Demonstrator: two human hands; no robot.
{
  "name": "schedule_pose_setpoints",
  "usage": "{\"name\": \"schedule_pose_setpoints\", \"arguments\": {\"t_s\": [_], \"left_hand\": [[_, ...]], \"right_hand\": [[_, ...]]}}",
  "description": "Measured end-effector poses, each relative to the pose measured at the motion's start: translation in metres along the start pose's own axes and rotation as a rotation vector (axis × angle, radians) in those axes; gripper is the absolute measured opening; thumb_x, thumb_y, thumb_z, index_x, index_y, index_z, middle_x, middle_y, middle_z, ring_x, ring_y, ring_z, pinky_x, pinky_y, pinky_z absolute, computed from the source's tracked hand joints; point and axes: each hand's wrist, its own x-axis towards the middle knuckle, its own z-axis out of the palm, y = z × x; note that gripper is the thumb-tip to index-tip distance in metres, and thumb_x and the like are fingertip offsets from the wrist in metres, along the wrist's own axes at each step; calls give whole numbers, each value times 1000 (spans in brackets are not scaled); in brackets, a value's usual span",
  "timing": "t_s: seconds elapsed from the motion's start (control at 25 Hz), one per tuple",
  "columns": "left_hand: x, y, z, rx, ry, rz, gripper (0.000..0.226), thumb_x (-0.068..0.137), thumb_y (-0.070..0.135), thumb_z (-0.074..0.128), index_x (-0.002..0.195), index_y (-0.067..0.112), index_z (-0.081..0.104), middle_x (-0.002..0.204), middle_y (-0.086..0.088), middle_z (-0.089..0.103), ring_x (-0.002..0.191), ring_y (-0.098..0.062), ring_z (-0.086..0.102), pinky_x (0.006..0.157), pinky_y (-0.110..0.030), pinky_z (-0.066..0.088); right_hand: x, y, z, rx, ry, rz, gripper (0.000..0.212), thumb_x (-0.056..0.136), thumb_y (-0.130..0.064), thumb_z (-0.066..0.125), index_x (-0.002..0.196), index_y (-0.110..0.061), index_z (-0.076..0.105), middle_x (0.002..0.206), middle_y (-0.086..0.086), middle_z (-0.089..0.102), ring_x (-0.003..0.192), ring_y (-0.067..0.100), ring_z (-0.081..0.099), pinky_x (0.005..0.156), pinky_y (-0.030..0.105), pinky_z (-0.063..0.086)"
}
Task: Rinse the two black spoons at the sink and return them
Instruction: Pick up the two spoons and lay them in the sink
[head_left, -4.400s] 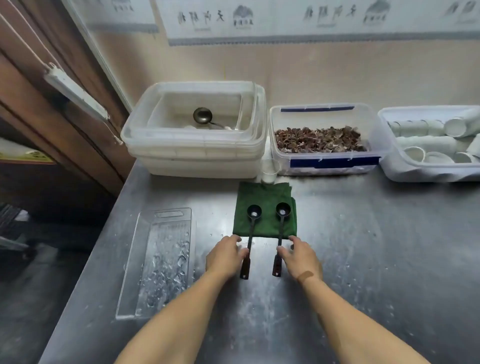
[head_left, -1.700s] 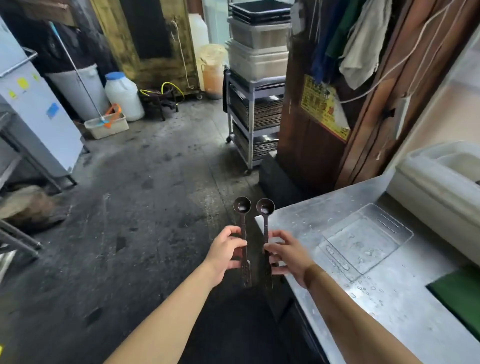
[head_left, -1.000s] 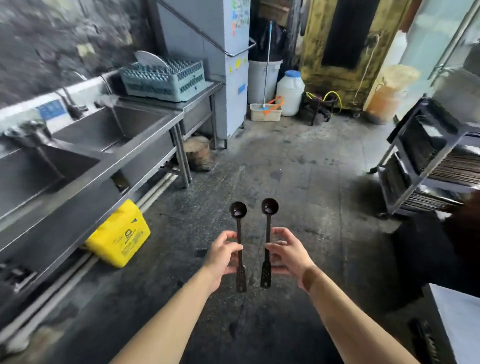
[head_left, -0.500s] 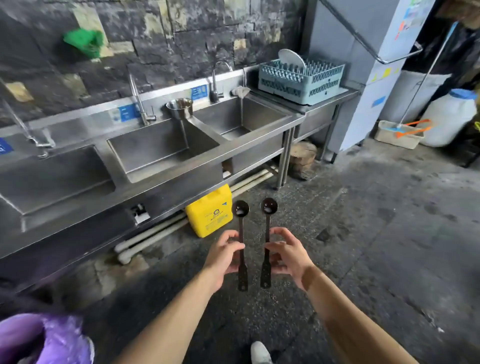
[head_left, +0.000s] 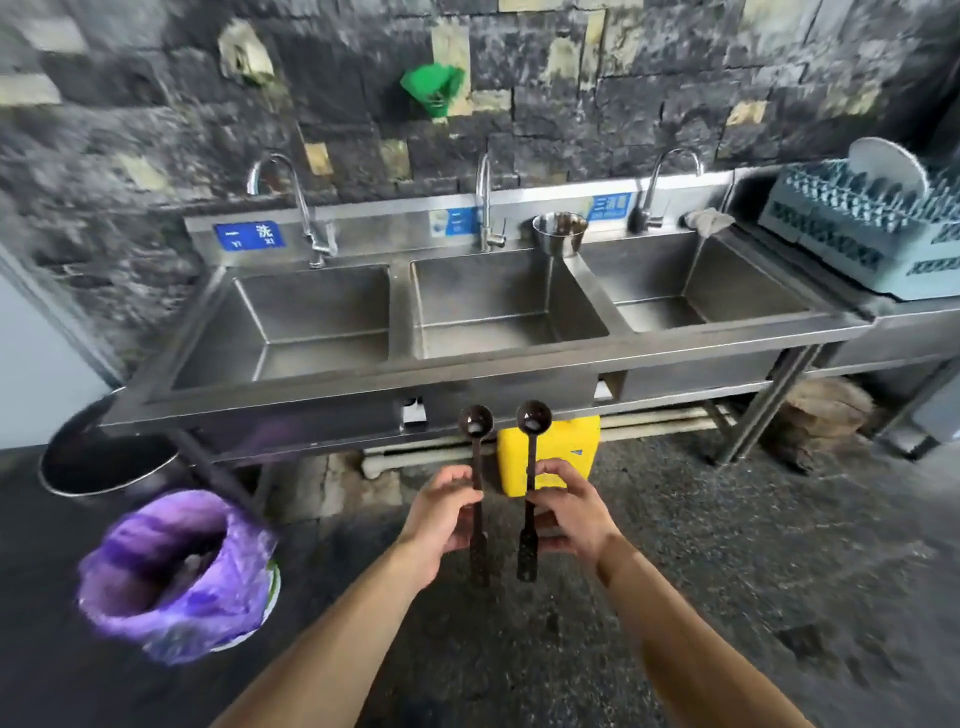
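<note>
- Two black spoons: long thin handles, small round bowls up, upright & parallel, just apart.
- Your left hand (head_left: 441, 514) pinches left spoon (head_left: 477, 488) mid-handle; your right hand (head_left: 569, 512) pinches right spoon (head_left: 530, 483) likewise.
- Both held in air w/ sink (head_left: 498, 364) beyond, over floor.

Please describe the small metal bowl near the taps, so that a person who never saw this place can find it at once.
Look at the long steel sink with three basins against the dark stone wall. On its back ledge, just right of the middle tap, stands the small metal bowl. It is the only round, shiny, loose vessel on that ledge; a crumpled grey cloth lies further right.
</note>
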Motion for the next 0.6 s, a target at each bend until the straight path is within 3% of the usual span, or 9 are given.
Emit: {"name": "schedule_pose_setpoints", "arguments": {"t_s": [0.28,0.6], "left_hand": [[24,10,-52,-104,185,-13,23,86,6,61,102,22,67,88,-9,72,77,-23,68,72,-41,58],[77,20,-137,-186,305,-13,23,85,7,63,101,22,66,84,-7,71,75,-21,67,63,-35,57]], "right_hand": [[56,-21,56,-118,-177,15,17,90,-12,56,94,-27,59,69,-1,66,52,12,61,49,23,51],[124,-39,142,-237,-284,-1,19,90,-14,59,101,-29,63,72,1,71,57,15,65,58,31,57]]}}
